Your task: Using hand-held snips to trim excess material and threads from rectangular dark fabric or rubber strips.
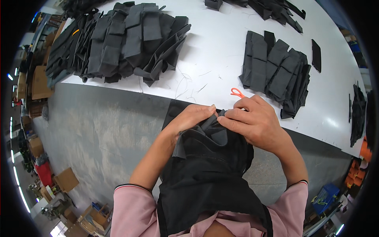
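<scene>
Close to the table edge, a dark grey fabric piece (215, 136) is pinched between my two hands, with its loose folds hanging over my black apron (209, 189). My left hand (193, 120) grips the fabric's upper edge between thumb and fingers. Opposite it, my right hand (256, 122) has thumb and fingers closed on the same edge. An orange looped handle (237, 93) sticks out beyond the right hand's knuckles. The rest of that tool is hidden, and I cannot tell whether the hand holds it or it lies on the table.
On the white table (213, 51) lie a large stack of dark fabric pieces (126, 43) at left and a smaller stack (276, 69) at right. A black phone-like slab (316, 55) rests beyond the smaller stack. Cardboard boxes (66, 179) and a blue crate (325, 197) stand on the floor.
</scene>
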A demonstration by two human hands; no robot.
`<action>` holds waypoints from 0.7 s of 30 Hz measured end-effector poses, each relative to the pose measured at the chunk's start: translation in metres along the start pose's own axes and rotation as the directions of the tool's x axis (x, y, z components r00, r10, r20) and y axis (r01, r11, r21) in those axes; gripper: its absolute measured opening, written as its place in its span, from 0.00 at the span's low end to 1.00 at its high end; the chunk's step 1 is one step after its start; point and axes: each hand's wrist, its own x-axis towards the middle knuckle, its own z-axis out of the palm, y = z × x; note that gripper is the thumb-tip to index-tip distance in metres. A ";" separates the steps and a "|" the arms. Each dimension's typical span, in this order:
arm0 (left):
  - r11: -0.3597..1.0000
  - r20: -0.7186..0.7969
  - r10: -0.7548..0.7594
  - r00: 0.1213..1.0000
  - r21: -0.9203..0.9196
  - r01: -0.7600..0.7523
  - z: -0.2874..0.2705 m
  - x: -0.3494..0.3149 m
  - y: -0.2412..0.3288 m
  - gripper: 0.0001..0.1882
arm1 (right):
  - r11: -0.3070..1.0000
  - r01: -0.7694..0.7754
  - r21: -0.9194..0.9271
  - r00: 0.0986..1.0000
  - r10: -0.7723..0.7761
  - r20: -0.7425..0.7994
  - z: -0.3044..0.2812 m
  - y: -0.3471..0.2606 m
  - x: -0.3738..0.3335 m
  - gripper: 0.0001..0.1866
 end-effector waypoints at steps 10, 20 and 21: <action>0.998 0.080 0.003 0.997 0.065 -0.008 -0.001 0.003 -0.002 0.17 | 0.990 0.143 -0.015 0.990 -0.143 0.000 0.005 0.004 0.005 0.07; 1.000 0.090 0.003 0.996 0.011 -0.004 0.002 0.004 -0.005 0.19 | 0.996 0.091 0.019 0.992 -0.092 0.087 -0.002 0.005 -0.002 0.14; 1.000 0.089 0.004 0.996 0.012 -0.005 0.002 0.005 -0.006 0.19 | 0.996 0.083 0.034 0.993 -0.086 0.083 -0.002 0.005 -0.002 0.14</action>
